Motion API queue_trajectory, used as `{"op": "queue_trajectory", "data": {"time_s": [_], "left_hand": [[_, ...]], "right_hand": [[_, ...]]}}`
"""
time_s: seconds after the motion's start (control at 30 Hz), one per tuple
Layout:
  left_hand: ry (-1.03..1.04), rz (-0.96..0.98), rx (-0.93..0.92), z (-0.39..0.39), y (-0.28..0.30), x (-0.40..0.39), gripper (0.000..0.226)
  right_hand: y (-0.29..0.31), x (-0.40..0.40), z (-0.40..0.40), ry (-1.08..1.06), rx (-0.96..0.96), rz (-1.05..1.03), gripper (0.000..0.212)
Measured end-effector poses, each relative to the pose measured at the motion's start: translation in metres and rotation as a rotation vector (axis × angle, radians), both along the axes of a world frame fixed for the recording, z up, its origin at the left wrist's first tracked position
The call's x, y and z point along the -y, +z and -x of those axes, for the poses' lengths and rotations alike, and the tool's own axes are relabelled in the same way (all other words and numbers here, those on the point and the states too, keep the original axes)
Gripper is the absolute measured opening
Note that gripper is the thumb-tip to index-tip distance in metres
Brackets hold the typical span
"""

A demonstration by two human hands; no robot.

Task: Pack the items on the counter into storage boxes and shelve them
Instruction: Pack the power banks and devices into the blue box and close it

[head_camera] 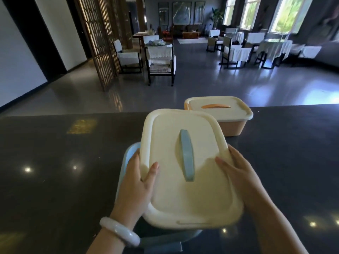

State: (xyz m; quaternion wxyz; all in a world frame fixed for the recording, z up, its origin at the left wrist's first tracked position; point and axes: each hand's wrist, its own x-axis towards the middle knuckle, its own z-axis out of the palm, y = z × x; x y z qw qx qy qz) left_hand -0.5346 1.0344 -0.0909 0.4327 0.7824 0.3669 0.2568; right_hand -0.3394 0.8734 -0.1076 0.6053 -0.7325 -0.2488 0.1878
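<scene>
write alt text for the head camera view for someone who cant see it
Both hands, left and right, hold a cream lid with a blue handle, tilted over a blue storage box on a dark counter. A closed orange box sits behind.

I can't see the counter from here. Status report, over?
Both hands, left and right, grip cream lid, held skewed over blue box. Orange box lidded behind. Nothing in the way.

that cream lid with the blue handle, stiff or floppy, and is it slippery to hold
The cream lid likely handles stiff: gripped only at its side edges by the left hand and right hand, it shows no sag. Its smooth, glossy surface may be slightly slippery. Probably light.
</scene>
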Motion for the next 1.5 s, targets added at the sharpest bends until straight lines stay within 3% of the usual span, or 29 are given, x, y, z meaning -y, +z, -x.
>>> {"op": "queue_trajectory", "data": {"time_s": [0.1,0.3,0.5,0.63,0.83,0.97,1.23,1.5], "left_hand": [[-0.042,-0.020,0.046,-0.041,0.000,0.034,0.074],[-0.140,-0.037,0.028,-0.111,-0.037,0.105,0.071],[-0.239,0.093,-0.177,-0.150,-0.087,0.139,0.074],[-0.231,0.061,-0.379,-0.156,-0.124,0.137,0.072],[-0.188,-0.176,-0.508,-0.154,-0.157,0.127,0.077],[-0.199,-0.282,-0.600,-0.153,-0.169,0.132,0.083],[-0.233,-0.379,-0.643,-0.149,-0.149,0.137,0.084],[-0.436,-0.456,-0.507,-0.135,-0.080,0.129,0.063]], "right_hand": [[0.010,0.042,-0.030,-0.049,-0.037,-0.045,0.037],[-0.005,0.124,-0.086,-0.154,-0.027,0.056,0.042],[-0.056,0.168,-0.123,-0.207,-0.047,0.237,0.045],[-0.094,0.159,-0.135,-0.183,-0.013,0.326,0.049],[-0.144,0.131,-0.156,-0.117,0.255,0.691,0.064],[-0.164,0.128,-0.157,-0.120,0.388,0.766,0.076],[-0.165,0.129,-0.156,-0.140,0.406,0.762,0.081],[-0.111,0.080,-0.122,-0.248,0.405,0.575,0.052]]}}
